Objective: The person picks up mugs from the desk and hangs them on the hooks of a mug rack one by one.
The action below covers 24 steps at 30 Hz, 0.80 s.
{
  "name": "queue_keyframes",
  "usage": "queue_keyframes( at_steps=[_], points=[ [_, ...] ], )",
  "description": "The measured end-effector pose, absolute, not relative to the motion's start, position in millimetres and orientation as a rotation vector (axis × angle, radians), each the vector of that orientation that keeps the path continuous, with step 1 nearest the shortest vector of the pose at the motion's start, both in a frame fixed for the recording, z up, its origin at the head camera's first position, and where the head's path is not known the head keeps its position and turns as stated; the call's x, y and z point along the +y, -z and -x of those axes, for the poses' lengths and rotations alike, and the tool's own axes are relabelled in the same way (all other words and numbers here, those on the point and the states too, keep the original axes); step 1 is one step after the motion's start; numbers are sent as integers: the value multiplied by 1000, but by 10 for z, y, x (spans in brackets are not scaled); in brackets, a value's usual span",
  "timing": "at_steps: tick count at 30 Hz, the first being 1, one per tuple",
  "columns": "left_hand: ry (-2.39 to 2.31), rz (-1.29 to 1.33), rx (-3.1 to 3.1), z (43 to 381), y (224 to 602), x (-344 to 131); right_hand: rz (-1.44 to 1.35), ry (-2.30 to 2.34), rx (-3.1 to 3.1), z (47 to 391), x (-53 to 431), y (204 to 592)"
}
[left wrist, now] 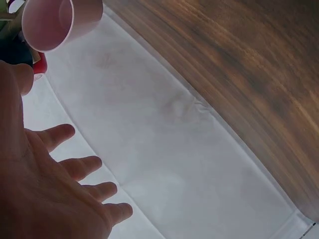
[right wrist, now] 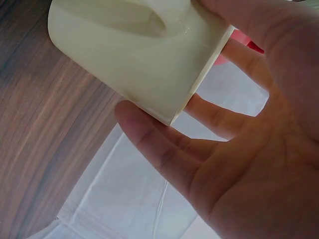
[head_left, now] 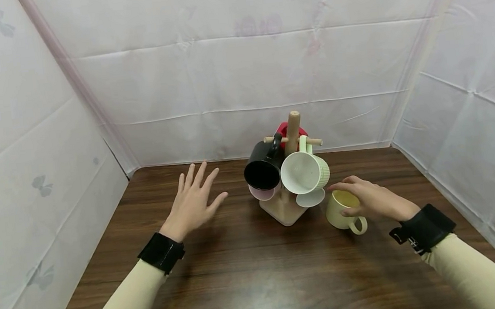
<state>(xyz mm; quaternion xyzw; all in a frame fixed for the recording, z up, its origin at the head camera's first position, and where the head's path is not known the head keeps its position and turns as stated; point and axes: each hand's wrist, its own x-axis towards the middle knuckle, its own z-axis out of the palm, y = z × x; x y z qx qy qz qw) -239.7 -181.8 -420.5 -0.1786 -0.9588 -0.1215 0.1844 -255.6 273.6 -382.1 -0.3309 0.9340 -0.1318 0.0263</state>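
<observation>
My right hand (head_left: 371, 197) grips a pale yellow mug (head_left: 337, 214) from above, fingers at its rim and thumb on its near side. The right wrist view shows the fingers (right wrist: 149, 134) around the rim of the mug (right wrist: 124, 59), whose handle is partly cut off by the frame. The mug looks upright on the table, right of a wooden mug rack (head_left: 292, 129). My left hand (head_left: 192, 203) hovers left of the rack with fingers spread and holds nothing. A black mug (head_left: 263, 165) and a light green mug (head_left: 305, 171) hang on the rack's upper pegs.
Lower on the rack are a pink mug (head_left: 264, 194) and a whitish mug (head_left: 311, 198); a red mug (head_left: 303, 131) is mostly hidden behind the post. The dark wooden table (head_left: 252, 285) is bounded by white cloth walls (head_left: 203, 78) at the back and sides.
</observation>
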Motion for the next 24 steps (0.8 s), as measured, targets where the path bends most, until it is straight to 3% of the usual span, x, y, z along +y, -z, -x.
queue_keyframes(
  at_steps=[16,24],
  points=[
    [399,627,-2671,2178,4328,-1521,922,367,2917,2513,2779,3800],
    [492,788,-2479,2073,4351,-1365,1034,433,2963,2414,2834,3758]
  ],
)
